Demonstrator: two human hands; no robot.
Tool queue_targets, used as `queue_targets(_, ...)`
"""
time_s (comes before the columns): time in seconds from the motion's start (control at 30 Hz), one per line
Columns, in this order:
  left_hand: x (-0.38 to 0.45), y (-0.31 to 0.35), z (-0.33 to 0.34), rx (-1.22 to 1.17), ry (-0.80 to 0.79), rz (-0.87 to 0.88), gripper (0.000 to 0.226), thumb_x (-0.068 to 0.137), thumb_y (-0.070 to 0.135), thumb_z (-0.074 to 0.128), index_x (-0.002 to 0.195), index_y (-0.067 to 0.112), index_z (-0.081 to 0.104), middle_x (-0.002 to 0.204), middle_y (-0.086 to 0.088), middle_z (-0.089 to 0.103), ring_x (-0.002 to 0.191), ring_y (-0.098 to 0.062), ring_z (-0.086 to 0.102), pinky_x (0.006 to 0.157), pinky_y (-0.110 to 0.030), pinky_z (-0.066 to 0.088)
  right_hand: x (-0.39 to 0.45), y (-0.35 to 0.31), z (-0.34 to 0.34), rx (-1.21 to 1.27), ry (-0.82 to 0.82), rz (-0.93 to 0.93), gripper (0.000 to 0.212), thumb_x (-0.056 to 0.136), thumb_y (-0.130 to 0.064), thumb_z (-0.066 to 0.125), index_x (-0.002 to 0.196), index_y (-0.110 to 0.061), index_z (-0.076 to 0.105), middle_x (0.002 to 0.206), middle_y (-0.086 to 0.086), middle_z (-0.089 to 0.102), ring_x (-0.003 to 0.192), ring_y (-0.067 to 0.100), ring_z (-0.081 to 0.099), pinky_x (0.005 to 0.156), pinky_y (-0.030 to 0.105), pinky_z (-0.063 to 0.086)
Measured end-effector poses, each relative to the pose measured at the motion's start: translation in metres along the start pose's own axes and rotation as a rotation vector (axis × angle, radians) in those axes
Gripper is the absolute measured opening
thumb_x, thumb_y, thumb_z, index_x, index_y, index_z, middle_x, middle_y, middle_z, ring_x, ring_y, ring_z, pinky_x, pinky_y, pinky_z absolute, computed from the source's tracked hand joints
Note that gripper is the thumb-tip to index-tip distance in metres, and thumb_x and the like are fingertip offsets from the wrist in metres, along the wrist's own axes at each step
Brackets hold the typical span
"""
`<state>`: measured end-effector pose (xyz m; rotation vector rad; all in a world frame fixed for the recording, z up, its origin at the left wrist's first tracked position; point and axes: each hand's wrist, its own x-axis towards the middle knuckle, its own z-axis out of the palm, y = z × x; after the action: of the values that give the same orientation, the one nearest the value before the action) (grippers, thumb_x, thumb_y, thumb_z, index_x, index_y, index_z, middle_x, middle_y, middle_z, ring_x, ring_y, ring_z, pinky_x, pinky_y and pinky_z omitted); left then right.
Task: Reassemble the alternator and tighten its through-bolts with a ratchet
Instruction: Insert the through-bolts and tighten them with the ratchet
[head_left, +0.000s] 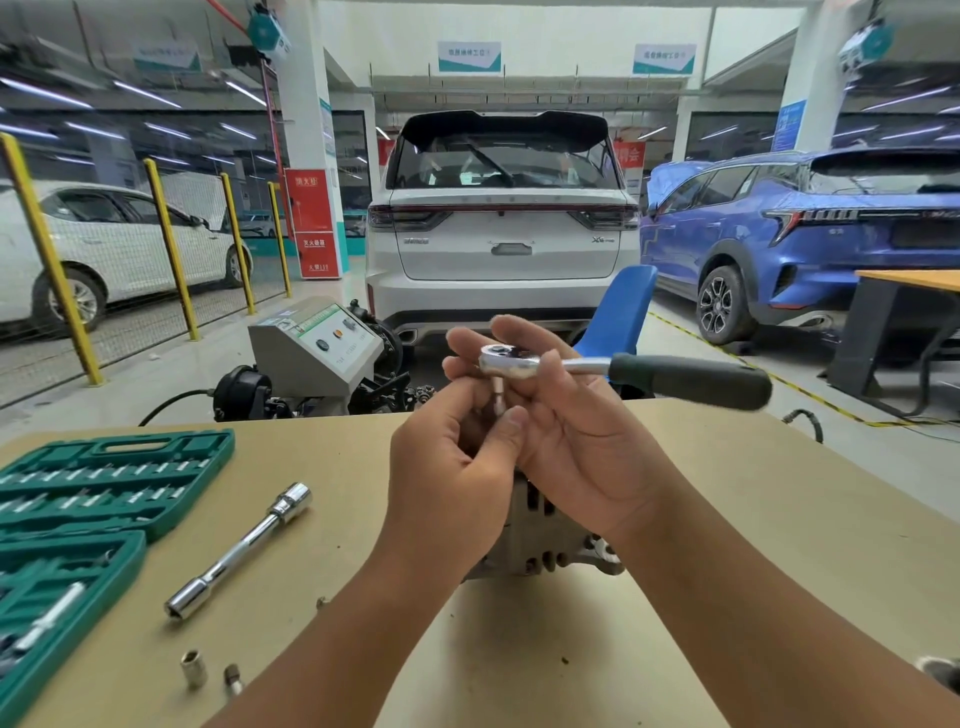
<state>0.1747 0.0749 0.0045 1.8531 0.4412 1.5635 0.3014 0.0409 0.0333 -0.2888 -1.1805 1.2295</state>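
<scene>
1. The right hand (576, 436) holds the ratchet (623, 371) by its head, grip curled around it, above the tabletop (727, 519).
2. The left hand (452, 467) has its grip pinched on the small bit (498, 397) under the ratchet head.
3. The alternator (550, 551) sits on the tabletop beneath both hands, largely hidden.

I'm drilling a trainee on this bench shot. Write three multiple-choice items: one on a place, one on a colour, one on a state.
1. Where does the long extension bar lie?
A. right of the tool case
B. inside the case
C. on the floor

2. What colour is the tool case?
A. red
B. green
C. black

3. What is the left hand doing?
A. resting flat on the table
B. pinching the bit under the ratchet head
C. holding the ratchet's handle

Answers: 1 A, it lies on the table beside the case. 2 B, its shell is green. 3 B, its fingers close on the bit below the ratchet, which the right hand supports.
</scene>
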Motion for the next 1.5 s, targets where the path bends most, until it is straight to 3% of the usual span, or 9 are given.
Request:
queue_targets(0.13,0.0017,-0.0029,0.0,0.018,0.009,-0.023,0.01,0.088,0.021,0.07,0.08,0.021,0.066,0.06,0.001,0.055,0.054,-0.005,0.046,0.051,-0.018,0.042,0.0072,0.0011,-0.0032,0.138,0.166,0.069,0.05,0.097,-0.042,0.054,0.134,-0.01,0.058,0.136,0.021,0.063,0.118,0.033,0.065,0.106,0.051,0.049)
queue_targets(0.27,0.0022,-0.0036,0.0012,0.037,0.04,-0.035,0.006,0.086,0.026,0.071,0.084,0.021,0.068,0.063,-0.011,0.054,0.054,-0.023,0.044,0.049,-0.033,0.042,0.0056,-0.0015,-0.0035,0.088,0.089,0.043,0.043,0.091,-0.035,0.068,0.129,-0.014,0.064,0.139,0.022,0.059,0.125,0.036,0.058,0.111,0.055,0.04)
queue_targets(0.37,0.0015,-0.0023,-0.0001,0.04,0.041,-0.024,0.006,0.086,0.027,0.072,0.087,0.032,0.07,0.059,-0.001,0.054,0.052,-0.014,0.044,0.047,-0.026,0.043,0.0017,-0.0002,-0.0025,0.017,-0.024,0.011,0.039,0.088,-0.028,0.077,0.122,-0.012,0.068,0.143,0.023,0.055,0.131,0.038,0.052,0.11,0.057,0.04)
queue_targets(0.6,0.0018,-0.0038,-0.0001,-0.009,0.008,-0.044,0.012,0.089,0.029,0.067,0.083,0.018,0.067,0.06,-0.007,0.051,0.055,-0.012,0.042,0.051,-0.027,0.039,0.0076,0.0001,-0.0011,0.17,0.188,0.091,0.042,0.1,-0.038,0.051,0.128,-0.008,0.063,0.131,0.023,0.064,0.113,0.032,0.067,0.104,0.05,0.051)
queue_targets(0.8,0.0011,0.0008,-0.0008,-0.021,-0.01,0.0,0.016,0.093,0.021,0.067,0.105,0.029,0.075,0.071,-0.003,0.063,0.062,-0.016,0.055,0.055,-0.028,0.049,-0.001,-0.0017,0.0011,0.0,-0.05,0.004,0.042,0.087,-0.019,0.077,0.125,-0.007,0.064,0.14,0.025,0.056,0.131,0.039,0.052,0.11,0.054,0.042)
queue_targets(0.93,0.003,0.0005,-0.0017,-0.044,-0.015,-0.039,0.007,0.089,0.022,0.069,0.093,0.023,0.074,0.071,-0.017,0.058,0.064,-0.033,0.049,0.056,-0.037,0.046,0.0034,0.001,0.0021,0.022,0.067,0.028,0.045,0.093,-0.031,0.064,0.132,-0.01,0.06,0.135,0.021,0.062,0.126,0.035,0.058,0.109,0.052,0.046)
queue_targets(1.03,0.004,-0.0017,-0.0028,-0.029,-0.012,-0.066,0.006,0.085,0.024,0.07,0.083,0.019,0.069,0.065,-0.016,0.051,0.057,-0.023,0.042,0.054,-0.033,0.042,0.0078,0.0006,0.0006,0.135,0.179,0.076,0.047,0.097,-0.039,0.055,0.133,-0.01,0.058,0.131,0.022,0.065,0.116,0.032,0.067,0.104,0.051,0.052)
queue_targets(1.17,0.0035,-0.0006,-0.0017,-0.025,-0.009,-0.052,0.008,0.088,0.023,0.069,0.093,0.018,0.072,0.072,-0.018,0.06,0.066,-0.036,0.052,0.059,-0.042,0.05,0.0037,-0.0012,-0.0004,0.05,0.049,0.028,0.043,0.092,-0.026,0.07,0.131,-0.01,0.062,0.135,0.024,0.061,0.123,0.034,0.061,0.106,0.052,0.049)
queue_targets(1.5,0.0024,-0.0048,-0.0018,-0.002,-0.028,-0.039,0.003,0.087,0.022,0.071,0.088,0.02,0.068,0.067,-0.008,0.059,0.057,-0.015,0.051,0.054,-0.029,0.049,0.0074,-0.0025,0.0008,0.102,0.194,0.083,0.047,0.098,-0.039,0.054,0.136,-0.01,0.058,0.135,0.022,0.063,0.118,0.033,0.065,0.109,0.053,0.045)
